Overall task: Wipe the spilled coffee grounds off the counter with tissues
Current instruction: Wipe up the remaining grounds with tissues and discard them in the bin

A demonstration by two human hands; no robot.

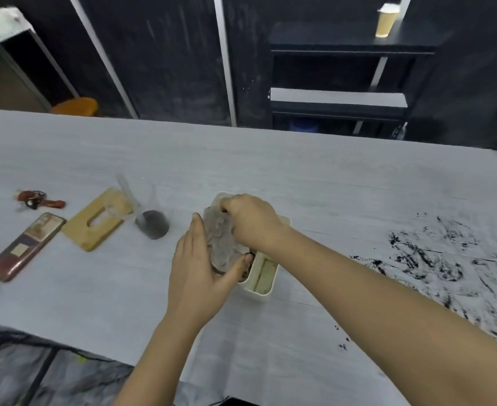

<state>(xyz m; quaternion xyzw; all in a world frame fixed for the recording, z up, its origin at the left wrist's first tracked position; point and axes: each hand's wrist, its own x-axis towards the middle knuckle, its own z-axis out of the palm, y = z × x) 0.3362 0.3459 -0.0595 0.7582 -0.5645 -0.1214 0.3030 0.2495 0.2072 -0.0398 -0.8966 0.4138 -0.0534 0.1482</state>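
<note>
A cream tissue box [263,276] stands in the middle of the white counter [300,177] with its lid off. A pack of tissues [222,244] in clear wrap sticks out of it. My left hand [200,265] grips the pack from the left side, thumb hooked under its near end. My right hand [251,222] reaches in from the right, its fingers curled over the top far end of the pack. Dark coffee grounds [434,259] lie smeared across the counter to the right of the box.
The wooden lid [94,221] with a slot lies left of the box. Beside it stands a clear cup with dark grounds [152,224]. A phone [24,247] on a cable and red keys [39,199] lie at the far left. The counter's near edge runs below my arms.
</note>
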